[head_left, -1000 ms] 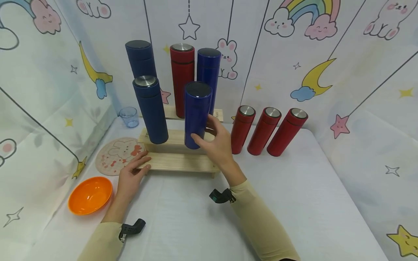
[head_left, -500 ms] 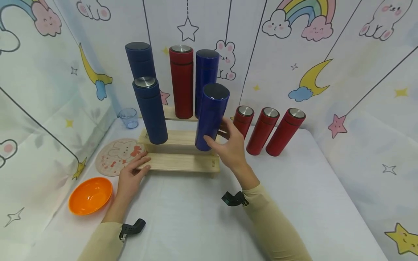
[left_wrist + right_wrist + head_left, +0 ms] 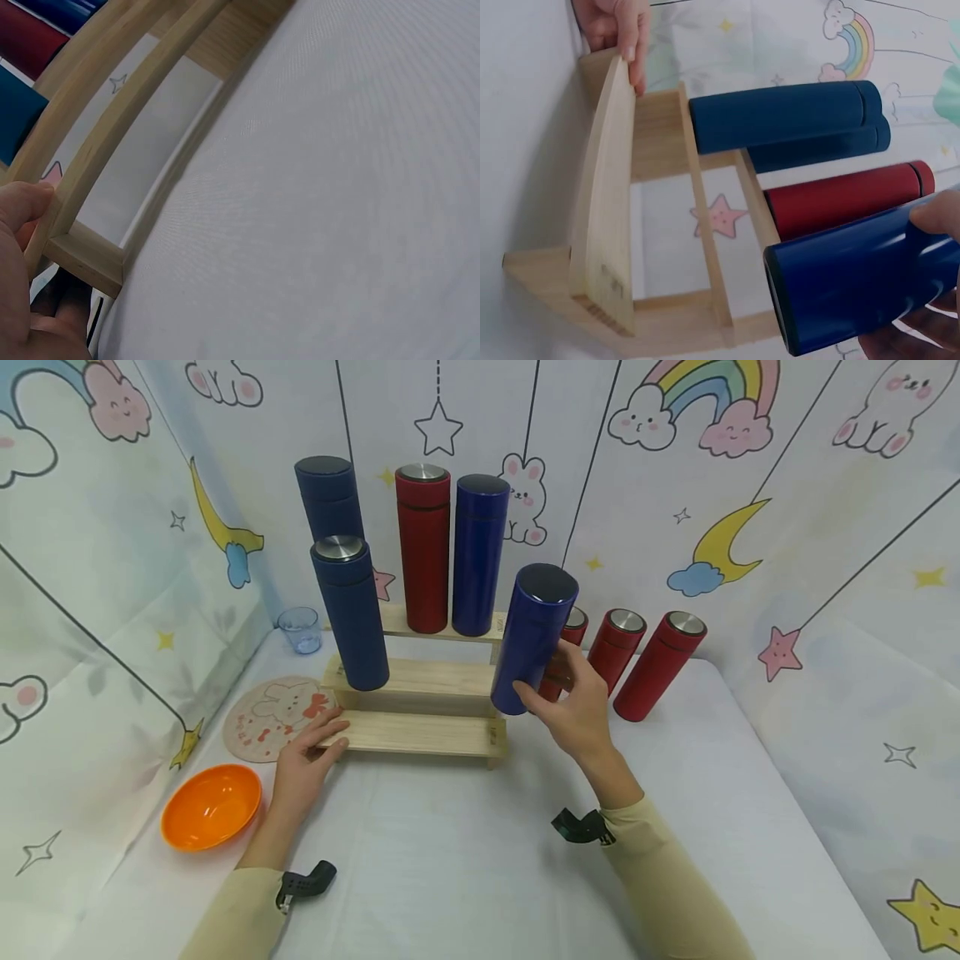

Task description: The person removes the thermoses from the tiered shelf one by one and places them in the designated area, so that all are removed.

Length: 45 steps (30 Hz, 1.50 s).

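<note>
My right hand (image 3: 577, 714) grips a glossy blue thermos bottle (image 3: 532, 639) near its base, in the air just right of the wooden tiered rack (image 3: 420, 732). The bottle leans slightly right and partly covers a red bottle behind it. At the rack's front left end, my left hand (image 3: 303, 764) holds the lowest shelf's corner, thumb on one side and fingers on the other. On the middle tier stands a dark blue bottle (image 3: 348, 618). The top tier bears another dark blue bottle (image 3: 327, 497), a red bottle (image 3: 423, 552) and a blue bottle (image 3: 480, 560).
Right of the rack, red bottles stand on the table, among them one at the far right (image 3: 660, 668). To the left are a clear blue glass (image 3: 300, 631), a round bunny mat (image 3: 262, 727) and an orange bowl (image 3: 212, 810). Patterned cloth walls (image 3: 847, 610) enclose the table.
My right hand has carried the blue bottle rightward off the middle tier, past the rack's right end. My left hand keeps its hold on the shelf corner.
</note>
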Available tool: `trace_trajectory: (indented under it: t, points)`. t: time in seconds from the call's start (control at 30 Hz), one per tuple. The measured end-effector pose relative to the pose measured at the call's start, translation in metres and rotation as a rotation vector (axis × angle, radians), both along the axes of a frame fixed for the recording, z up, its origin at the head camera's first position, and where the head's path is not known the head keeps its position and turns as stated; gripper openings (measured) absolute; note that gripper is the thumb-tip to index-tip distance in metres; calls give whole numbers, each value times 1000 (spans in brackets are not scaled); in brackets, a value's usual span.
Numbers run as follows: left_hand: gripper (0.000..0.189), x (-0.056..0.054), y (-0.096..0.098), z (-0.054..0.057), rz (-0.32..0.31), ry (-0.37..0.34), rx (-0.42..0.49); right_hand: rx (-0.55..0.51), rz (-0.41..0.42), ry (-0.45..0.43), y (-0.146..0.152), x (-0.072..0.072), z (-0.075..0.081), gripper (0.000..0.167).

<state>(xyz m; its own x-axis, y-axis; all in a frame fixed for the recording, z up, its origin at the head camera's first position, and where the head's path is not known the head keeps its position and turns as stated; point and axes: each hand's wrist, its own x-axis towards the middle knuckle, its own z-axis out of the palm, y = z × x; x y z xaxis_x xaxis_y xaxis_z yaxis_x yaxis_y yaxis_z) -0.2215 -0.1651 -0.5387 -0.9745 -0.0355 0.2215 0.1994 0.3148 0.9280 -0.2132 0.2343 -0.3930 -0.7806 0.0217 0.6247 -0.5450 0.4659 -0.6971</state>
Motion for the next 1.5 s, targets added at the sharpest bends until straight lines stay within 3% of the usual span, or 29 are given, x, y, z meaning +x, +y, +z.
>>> trace_trajectory:
  t: [0.23, 0.7, 1.17, 1.5]
  points:
    - [32, -1, 0, -2, -1, 4, 13, 15, -52, -25, 19, 5, -4, 67]
    - [32, -2, 0, 1, 2, 5, 10, -2, -81, -91, 44, 11, -20, 72]
    - [32, -2, -1, 0, 3, -10, 11, 46, -161, -174, 57, 8, -59, 68]
    - [31, -1, 1, 3, -6, -1, 52, 60, -133, -230, 59, 4, -84, 69]
